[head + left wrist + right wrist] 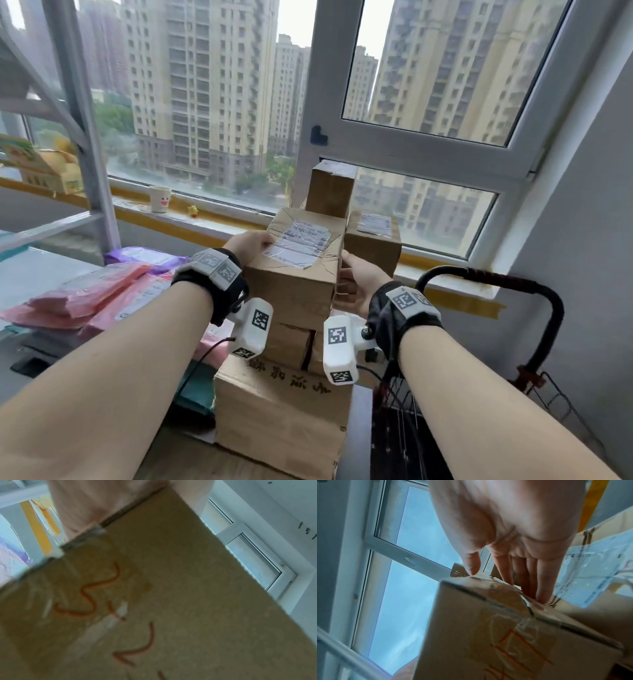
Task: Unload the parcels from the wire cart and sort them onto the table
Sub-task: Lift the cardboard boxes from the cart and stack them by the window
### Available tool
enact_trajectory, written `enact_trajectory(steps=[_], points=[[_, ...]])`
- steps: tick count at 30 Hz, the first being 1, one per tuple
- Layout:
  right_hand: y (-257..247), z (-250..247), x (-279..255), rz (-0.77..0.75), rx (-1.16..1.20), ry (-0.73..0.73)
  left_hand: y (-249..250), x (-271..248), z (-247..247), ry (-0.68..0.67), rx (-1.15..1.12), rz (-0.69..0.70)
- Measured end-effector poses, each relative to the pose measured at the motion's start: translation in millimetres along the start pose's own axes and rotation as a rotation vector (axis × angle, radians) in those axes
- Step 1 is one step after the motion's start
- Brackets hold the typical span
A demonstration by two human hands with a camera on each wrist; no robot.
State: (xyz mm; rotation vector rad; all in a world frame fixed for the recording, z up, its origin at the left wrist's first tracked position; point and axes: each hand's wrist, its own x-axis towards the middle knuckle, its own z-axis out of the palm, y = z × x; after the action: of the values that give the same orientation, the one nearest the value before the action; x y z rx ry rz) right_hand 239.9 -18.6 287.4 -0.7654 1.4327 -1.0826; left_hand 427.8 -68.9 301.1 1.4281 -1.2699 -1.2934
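Note:
A brown cardboard box (pixel 294 274) with a white shipping label sits atop a stack of parcels. My left hand (pixel 251 245) presses its left side, thumb lying on the label. My right hand (pixel 354 279) presses the right side. In the right wrist view the right hand (pixel 503 577) shows straight fingers (pixel 542 582) slid behind the box (pixel 488 635), thumb on its top corner. The left wrist view shows my left hand (pixel 102 507) flat against the box (pixel 171 601), which bears orange writing there; its fingers are hidden. The wire cart (pixel 404 411) is at lower right.
Behind the held box stand a tall box (pixel 330 188) and a labelled box (pixel 373 240). Under it lie small boxes (pixel 287 342) and a large box (pixel 281 411) with writing. Pink mailers (pixel 85 298) cover the table (pixel 30 274) at left. The cart's black handle (pixel 513 284) arches at right.

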Motion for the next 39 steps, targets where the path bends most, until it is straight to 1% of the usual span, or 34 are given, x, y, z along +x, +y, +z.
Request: enact_trajectory(steps=[3, 7, 14, 17, 19, 22, 26, 28, 30, 33, 36, 39], points=[[2, 6, 4, 0.01, -0.02, 0.047, -2, 11, -2, -0.052, 0.015, -0.001], [7, 8, 5, 0.017, -0.016, 0.099, -3, 20, -3, -0.154, -0.011, -0.078], [9, 13, 4, -0.005, 0.039, 0.126, -5, 27, -6, -0.198, -0.044, -0.114], [10, 15, 2, -0.016, 0.045, 0.123, -1, 22, -7, -0.236, -0.086, -0.089], [9, 14, 0, -0.021, 0.019, 0.144, 5, 17, -7, -0.234, -0.104, -0.045], [2, 4, -6, -0.048, -0.027, 0.209, 21, 5, -7, -0.149, -0.033, 0.055], [-11, -19, -25, -0.079, -0.094, 0.217, 47, -6, -1, -0.071, 0.099, 0.28], [-17, -32, -33, -0.104, -0.176, 0.272, 56, -14, 8, -0.048, 0.18, 0.388], [-18, -45, -39, -0.157, -0.279, 0.317, 62, -25, 22, -0.072, 0.24, 0.463], [-15, -67, -52, -0.208, -0.479, 0.337, 67, -46, 53, -0.118, 0.39, 0.596], [-5, -92, -72, -0.191, -0.602, 0.376, 65, -65, 91, -0.184, 0.543, 0.707], [10, -121, -92, -0.157, -0.666, 0.466, 57, -83, 130, -0.267, 0.645, 0.789]])
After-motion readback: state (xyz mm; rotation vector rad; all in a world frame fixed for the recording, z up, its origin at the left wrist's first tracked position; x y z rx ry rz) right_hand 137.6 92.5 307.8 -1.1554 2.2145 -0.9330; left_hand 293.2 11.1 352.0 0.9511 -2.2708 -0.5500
